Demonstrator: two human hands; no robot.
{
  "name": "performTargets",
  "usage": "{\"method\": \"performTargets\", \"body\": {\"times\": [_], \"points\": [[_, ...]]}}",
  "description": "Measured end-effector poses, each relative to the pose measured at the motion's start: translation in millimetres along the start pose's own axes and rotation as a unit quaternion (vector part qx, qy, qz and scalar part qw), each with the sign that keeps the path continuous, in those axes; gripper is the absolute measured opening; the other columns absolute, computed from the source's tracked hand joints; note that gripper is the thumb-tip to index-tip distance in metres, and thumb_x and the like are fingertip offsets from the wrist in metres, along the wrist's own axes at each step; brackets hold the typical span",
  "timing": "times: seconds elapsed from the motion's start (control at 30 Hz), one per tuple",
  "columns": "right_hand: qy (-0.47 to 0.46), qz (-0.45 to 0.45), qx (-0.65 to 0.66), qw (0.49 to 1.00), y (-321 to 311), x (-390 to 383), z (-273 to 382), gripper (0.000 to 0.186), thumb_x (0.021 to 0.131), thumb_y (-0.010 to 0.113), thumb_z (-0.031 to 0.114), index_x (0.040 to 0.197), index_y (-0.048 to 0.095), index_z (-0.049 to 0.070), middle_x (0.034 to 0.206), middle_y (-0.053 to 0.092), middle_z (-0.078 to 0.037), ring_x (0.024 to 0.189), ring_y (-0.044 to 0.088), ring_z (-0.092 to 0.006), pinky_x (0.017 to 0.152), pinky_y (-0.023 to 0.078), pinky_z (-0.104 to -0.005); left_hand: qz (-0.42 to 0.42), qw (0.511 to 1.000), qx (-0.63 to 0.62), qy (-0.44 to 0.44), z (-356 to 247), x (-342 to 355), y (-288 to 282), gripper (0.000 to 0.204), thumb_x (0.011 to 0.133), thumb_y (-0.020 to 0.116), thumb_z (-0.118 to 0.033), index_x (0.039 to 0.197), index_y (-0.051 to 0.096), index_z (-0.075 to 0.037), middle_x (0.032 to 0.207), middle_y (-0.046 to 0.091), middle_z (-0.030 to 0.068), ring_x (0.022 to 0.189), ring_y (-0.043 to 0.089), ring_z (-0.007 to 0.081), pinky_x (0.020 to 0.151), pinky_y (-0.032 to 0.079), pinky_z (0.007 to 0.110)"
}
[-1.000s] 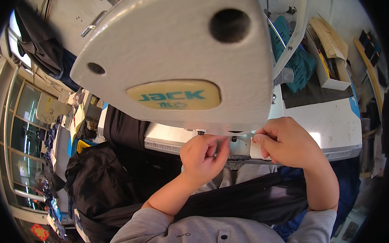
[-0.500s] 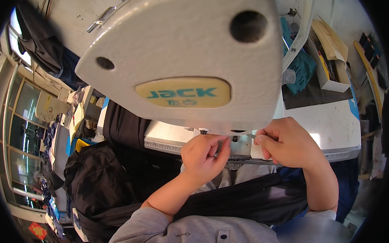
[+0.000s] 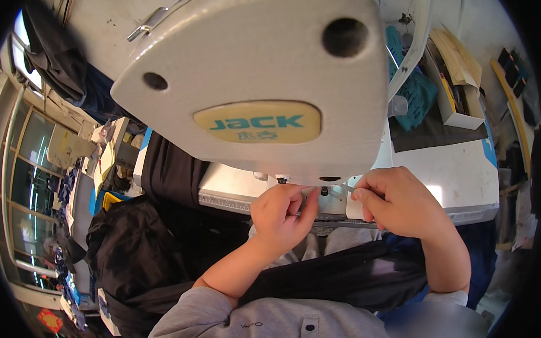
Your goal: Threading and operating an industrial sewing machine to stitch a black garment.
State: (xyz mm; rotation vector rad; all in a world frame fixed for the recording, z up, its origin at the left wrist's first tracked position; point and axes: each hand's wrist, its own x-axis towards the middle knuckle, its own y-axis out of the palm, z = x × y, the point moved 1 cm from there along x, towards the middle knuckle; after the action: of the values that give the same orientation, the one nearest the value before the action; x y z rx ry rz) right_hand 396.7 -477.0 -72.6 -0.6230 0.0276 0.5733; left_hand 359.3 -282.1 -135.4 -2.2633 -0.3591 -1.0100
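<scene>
The white sewing machine head [image 3: 345, 106] fills the upper middle of the view and hides part of the needle area. Under its lower edge, my left hand [image 3: 280, 213] is closed, thumb and forefinger tips close together just left of the dark presser foot part [image 3: 324, 191]. Whatever lies between those fingertips is too small to make out. On the other side, my right hand [image 3: 399, 202] pinches a slim grey metal tool [image 3: 347, 188], whose end points left toward the needle area. Its exact kind cannot be told.
Black cloth [image 3: 338, 271] lies across my lap, with more black fabric [image 3: 174, 171] at the table's left. The white machine table [image 3: 457, 177] extends to the right. Behind it stand a box with papers and tools [image 3: 463, 114] and teal cloth [image 3: 419, 100].
The view has shifted slightly, so the machine head sits a little higher and to the right. Both hands stay at the needle area with almost the same finger poses.
</scene>
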Motion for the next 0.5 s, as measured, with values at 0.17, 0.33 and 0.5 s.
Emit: {"method": "performTargets", "body": {"times": [0.17,0.33,0.5], "points": [[0.024,0.004,0.019,1.0,1.7,2.0,1.5,0.022,0.084,0.054,0.017,0.074,0.061,-0.002,0.056,0.06,-0.009,0.05,0.058,-0.0226,0.054,0.045,-0.0335,0.001,1.0,-0.004,0.007,0.7,0.5,-1.3,0.029,0.065,0.072,0.005,0.09,0.061,-0.005,0.053,0.041,0.0004,0.041,0.037,0.0102,0.039,0.029,0.023],[0.046,0.016,0.03,0.998,1.5,3.3,2.3,0.022,0.085,0.054,0.016,0.077,0.062,-0.003,0.057,0.06,-0.008,0.046,0.056,-0.0183,0.048,0.044,-0.031,0.006,1.0,0.005,-0.001,-1.4,1.1,-1.8,0.027,0.065,0.072,0.005,0.087,0.061,-0.005,0.053,0.042,0.0004,0.041,0.037,0.0101,0.039,0.029,0.023],[0.066,0.025,0.044,0.997,0.4,4.4,4.1,0.021,0.086,0.053,0.016,0.08,0.062,-0.002,0.057,0.06,-0.006,0.043,0.055,-0.0137,0.043,0.042,-0.0279,0.005,1.0,0.001,-0.005,-1.7,1.5,-1.8,0.026,0.065,0.072,0.005,0.086,0.061,-0.005,0.053,0.041,0.0003,0.041,0.037,0.0103,0.039,0.029,0.023]]}}
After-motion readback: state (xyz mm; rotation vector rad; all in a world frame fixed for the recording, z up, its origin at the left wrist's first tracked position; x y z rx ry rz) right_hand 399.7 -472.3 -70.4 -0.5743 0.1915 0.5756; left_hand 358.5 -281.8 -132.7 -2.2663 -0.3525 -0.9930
